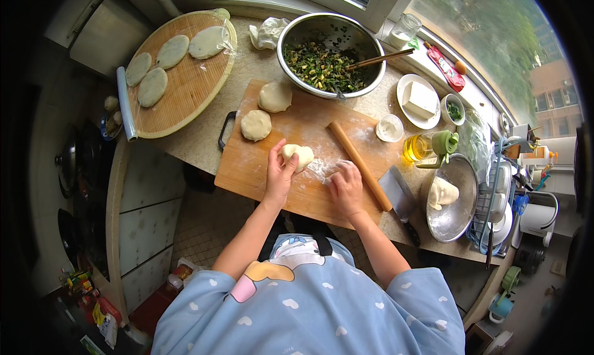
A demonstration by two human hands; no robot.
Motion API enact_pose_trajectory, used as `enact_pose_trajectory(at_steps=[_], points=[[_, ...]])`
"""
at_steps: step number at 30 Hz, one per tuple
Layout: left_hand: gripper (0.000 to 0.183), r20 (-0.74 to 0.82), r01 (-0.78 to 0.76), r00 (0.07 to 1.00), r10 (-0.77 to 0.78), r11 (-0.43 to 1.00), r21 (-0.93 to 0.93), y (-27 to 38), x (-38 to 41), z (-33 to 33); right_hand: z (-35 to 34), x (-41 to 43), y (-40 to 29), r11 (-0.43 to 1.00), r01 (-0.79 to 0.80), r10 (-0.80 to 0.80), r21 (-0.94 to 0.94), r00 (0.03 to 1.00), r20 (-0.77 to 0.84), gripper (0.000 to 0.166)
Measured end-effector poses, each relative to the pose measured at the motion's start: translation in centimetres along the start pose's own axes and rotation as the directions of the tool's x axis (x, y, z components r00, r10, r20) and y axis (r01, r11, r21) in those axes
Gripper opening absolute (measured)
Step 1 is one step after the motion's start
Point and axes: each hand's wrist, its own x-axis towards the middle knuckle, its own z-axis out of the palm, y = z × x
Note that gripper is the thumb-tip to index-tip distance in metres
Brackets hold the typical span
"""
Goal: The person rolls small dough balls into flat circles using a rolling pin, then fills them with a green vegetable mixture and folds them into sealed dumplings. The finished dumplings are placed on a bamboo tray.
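Note:
My left hand (280,174) holds a lump of dough (298,156) between thumb and fingers, raised over the wooden board (250,165). On the floured part of that board rests my right hand (346,186), its fingers curled down at the edge of the loose flour (318,168); whether they pinch any is hidden. A wooden rolling pin (360,165) lies slantwise just right of this hand. Two filled-looking rounds of dough, one nearer (256,125) and one farther (275,97), sit at the board's upper left.
Behind the board stands a steel bowl (284,69) of chopped greens with chopsticks (381,59). A cleaver (400,197), an oil bottle (420,148) and a steel bowl (457,223) holding dough (443,193) are at right. Several flat cakes lie on a round bamboo tray (195,93) at left.

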Motion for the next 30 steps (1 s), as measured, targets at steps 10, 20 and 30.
enact_pose_trajectory(at_steps=[10,20,30], points=[[0.053,0.589,-0.489,0.722,0.362,-0.334,0.806,-2.4,2.7,3.3,-3.1,-0.8,2.0,0.874,-0.45,0.443,-0.185,0.893,-0.08,0.044],[0.036,0.22,-0.144,0.973,0.076,0.939,0.312,-3.8,7.9,0.8,-3.3,2.1,2.0,0.941,-0.323,0.291,-0.096,0.923,-0.252,0.047],[0.042,0.297,-0.565,0.819,0.491,0.599,0.567,-3.8,3.1,3.9,2.6,4.8,-2.0,0.462,-0.157,0.321,0.873,0.947,0.0,0.033]])
